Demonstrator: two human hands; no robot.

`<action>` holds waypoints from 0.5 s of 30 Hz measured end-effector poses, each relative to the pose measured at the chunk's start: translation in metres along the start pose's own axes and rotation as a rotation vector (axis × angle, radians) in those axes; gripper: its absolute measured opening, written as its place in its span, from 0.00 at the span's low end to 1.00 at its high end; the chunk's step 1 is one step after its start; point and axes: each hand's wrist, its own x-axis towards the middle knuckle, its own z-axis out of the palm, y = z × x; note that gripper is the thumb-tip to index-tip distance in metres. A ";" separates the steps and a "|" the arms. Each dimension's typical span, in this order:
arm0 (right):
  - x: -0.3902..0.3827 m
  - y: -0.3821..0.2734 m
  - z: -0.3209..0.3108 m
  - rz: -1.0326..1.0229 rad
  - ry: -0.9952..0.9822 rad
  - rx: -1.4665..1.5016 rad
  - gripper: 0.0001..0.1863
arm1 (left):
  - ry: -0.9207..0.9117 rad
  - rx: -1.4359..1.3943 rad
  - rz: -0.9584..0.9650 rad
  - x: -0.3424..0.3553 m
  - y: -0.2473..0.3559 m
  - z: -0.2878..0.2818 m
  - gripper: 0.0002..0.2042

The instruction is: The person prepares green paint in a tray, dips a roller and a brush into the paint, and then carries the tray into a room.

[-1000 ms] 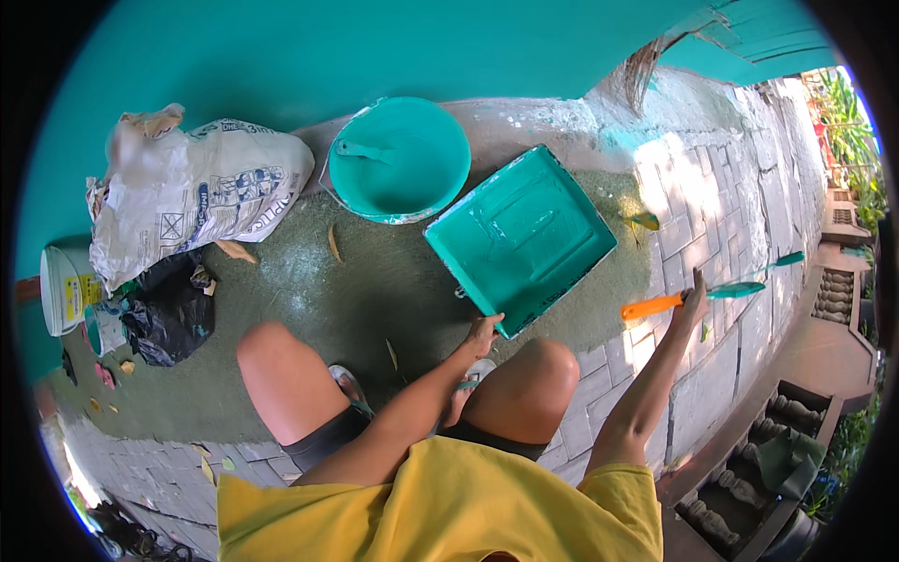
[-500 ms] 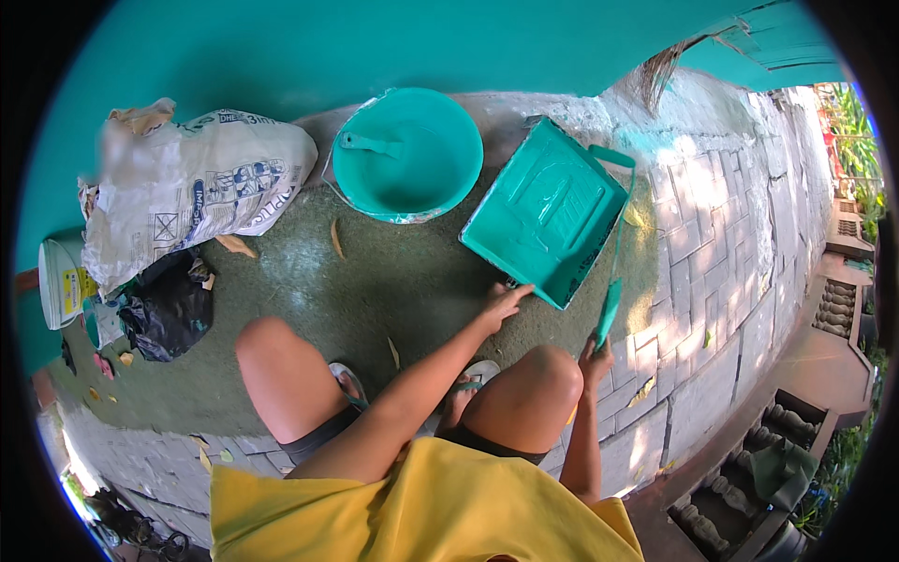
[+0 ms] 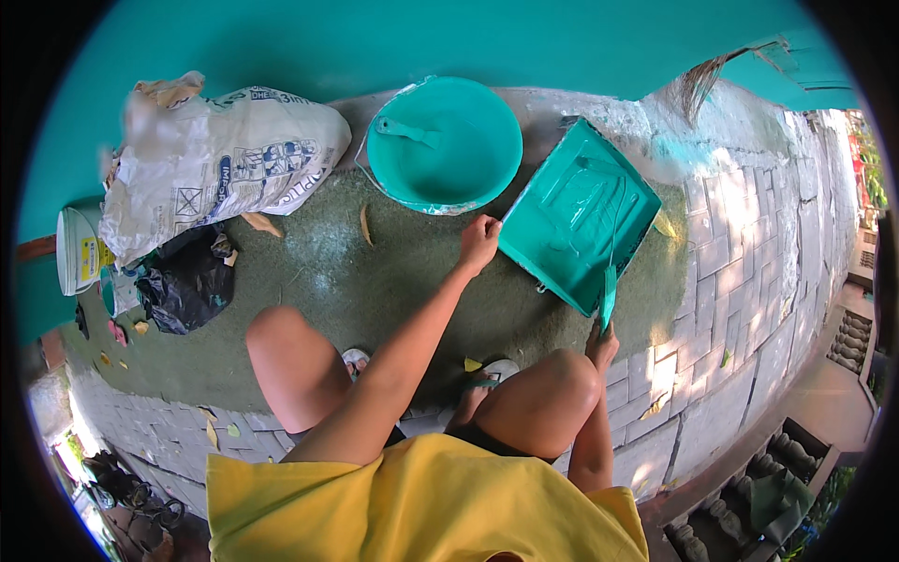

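My right hand [image 3: 602, 347] is closed round the teal handle of a paint roller [image 3: 609, 295]. Its thin wire frame reaches over the paint tray [image 3: 541, 204], whose inside is coated in wet teal paint. The roller's sleeve blends into that paint and is hard to pick out. At the tray's left edge, my left hand [image 3: 479, 245] has its fingers curled in on the rim. Left of the tray stands a bucket [image 3: 496, 140] of teal paint, a paint-covered scraper [image 3: 405, 131] lying inside it.
A crumpled white sack [image 3: 225, 159] leans at the wall on the left, beside a black plastic bag [image 3: 187, 290] and a white pail [image 3: 77, 251]. The teal wall [image 3: 421, 37] runs along the far side. Paving blocks [image 3: 740, 253] extend to the right.
My left hand has shifted from the tray's near corner to its left edge. The roller has moved from beyond the tray's right side to over the tray. The whole view has shifted slightly.
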 end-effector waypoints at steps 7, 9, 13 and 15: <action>0.010 -0.007 -0.014 -0.053 0.159 -0.219 0.09 | 0.084 -0.204 -0.028 -0.048 -0.030 -0.002 0.12; 0.027 -0.015 -0.019 -0.018 0.126 -0.218 0.10 | 0.060 -0.224 -0.083 -0.060 -0.018 -0.019 0.13; 0.064 -0.028 -0.020 -0.126 0.135 -0.127 0.11 | -0.067 -0.151 -0.120 -0.098 0.049 -0.084 0.15; 0.081 -0.027 -0.011 -0.202 0.157 -0.090 0.12 | -0.121 -0.139 -0.032 -0.114 0.076 -0.121 0.14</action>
